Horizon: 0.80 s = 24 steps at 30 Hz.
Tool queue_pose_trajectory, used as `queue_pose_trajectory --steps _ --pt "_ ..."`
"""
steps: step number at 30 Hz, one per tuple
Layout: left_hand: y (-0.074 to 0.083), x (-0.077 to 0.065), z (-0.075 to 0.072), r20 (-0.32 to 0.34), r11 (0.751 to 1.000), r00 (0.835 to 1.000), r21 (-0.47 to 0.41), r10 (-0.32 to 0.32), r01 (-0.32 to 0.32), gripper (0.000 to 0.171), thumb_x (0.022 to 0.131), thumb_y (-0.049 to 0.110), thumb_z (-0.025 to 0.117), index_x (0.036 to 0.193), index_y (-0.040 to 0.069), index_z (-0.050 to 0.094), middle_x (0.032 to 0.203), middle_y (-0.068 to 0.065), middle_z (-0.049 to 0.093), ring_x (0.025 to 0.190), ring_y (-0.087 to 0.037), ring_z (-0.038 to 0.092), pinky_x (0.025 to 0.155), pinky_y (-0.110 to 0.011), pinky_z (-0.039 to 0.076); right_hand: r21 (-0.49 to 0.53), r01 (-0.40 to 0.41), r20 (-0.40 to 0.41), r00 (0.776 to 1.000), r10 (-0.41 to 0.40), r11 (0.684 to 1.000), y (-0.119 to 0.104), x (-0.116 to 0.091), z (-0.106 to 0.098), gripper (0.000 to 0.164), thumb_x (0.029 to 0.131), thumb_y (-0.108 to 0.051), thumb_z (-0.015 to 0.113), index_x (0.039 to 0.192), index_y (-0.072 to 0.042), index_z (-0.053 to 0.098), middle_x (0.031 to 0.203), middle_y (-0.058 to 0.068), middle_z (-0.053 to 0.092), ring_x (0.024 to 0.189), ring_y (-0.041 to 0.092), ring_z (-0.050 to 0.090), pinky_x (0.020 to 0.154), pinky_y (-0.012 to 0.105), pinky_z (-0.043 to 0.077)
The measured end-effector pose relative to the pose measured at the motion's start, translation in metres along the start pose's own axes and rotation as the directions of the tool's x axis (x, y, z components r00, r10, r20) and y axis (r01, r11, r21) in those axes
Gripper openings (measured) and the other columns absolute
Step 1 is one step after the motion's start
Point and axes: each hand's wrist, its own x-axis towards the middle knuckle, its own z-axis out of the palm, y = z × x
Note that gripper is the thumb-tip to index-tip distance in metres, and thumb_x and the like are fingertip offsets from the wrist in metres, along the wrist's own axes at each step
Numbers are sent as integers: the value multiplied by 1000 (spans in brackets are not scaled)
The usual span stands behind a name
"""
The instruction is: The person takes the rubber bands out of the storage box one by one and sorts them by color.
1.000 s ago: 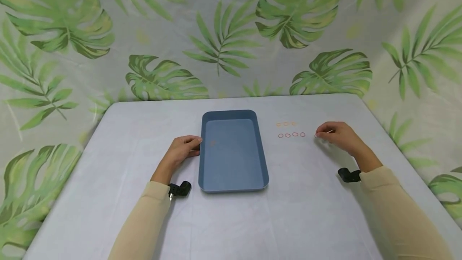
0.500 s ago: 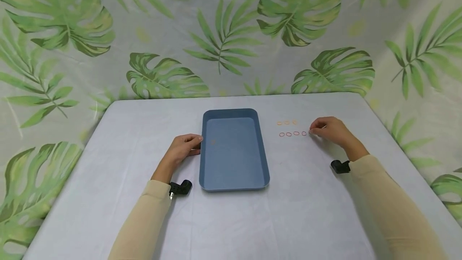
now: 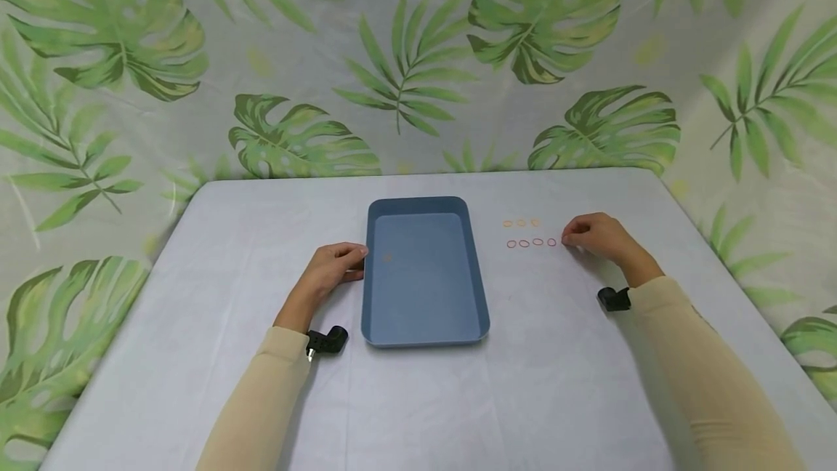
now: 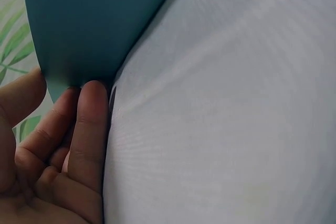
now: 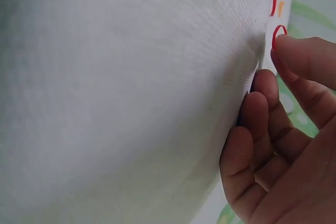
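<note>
The left hand (image 3: 332, 270) touches the left side of a blue tray (image 3: 482, 289), thumb by the rim and fingers against the outer wall (image 4: 100, 19). Right of the tray, the right hand (image 3: 603, 237) pinches a small red rubber band (image 5: 273, 39) between thumb and index finger, low over the table; its other fingers curl at the cloth. In line with it lies a row of several red rubber bands (image 3: 552, 238). Behind that row is a shorter row of orange rubber bands (image 3: 521, 219). A faint orange loop (image 3: 388, 255) shows inside the tray.
A white cloth (image 3: 418, 405) covers the table. Behind it hangs a leaf-patterned curtain (image 3: 418, 78). Each wrist carries a black camera, the left one (image 3: 328, 341) near the tray's front corner and the right one (image 3: 615, 299) above the cloth.
The right hand has moved left with the red rubber band, closer to the end of the red row, then stayed nearly still. The left hand stays at the tray's side.
</note>
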Motion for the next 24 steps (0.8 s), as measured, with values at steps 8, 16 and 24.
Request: queue_pose_trajectory --steps 8,16,24 --pt "1 -2 0 -1 1000 1000 -3 -9 9 36 101 19 59 128 -5 61 119 -14 67 92 -5 66 83 -21 61 1 -20 13 1000 20 1000 3 3 2 21 95 -24 64 103 -5 70 96 9 64 87 22 52 69 26 42" --pt "1 -2 0 3 1000 1000 7 1 -1 38 101 22 59 128 -4 61 126 -19 65 95 -7 66 85 -22 61 2 -10 -1 1000 10 1000 4 2 2 20 96 -24 64 103 -6 69 96 9 65 85 21 52 69 26 42" --pt "1 -1 0 0 1000 1000 11 7 -7 38 101 22 59 128 -4 61 128 -20 64 96 -8 66 85 -21 61 -5 -10 -14 1000 10 1000 3 1 3 21 96 -25 63 103 -6 70 99 11 66 87 22 52 70 26 42"
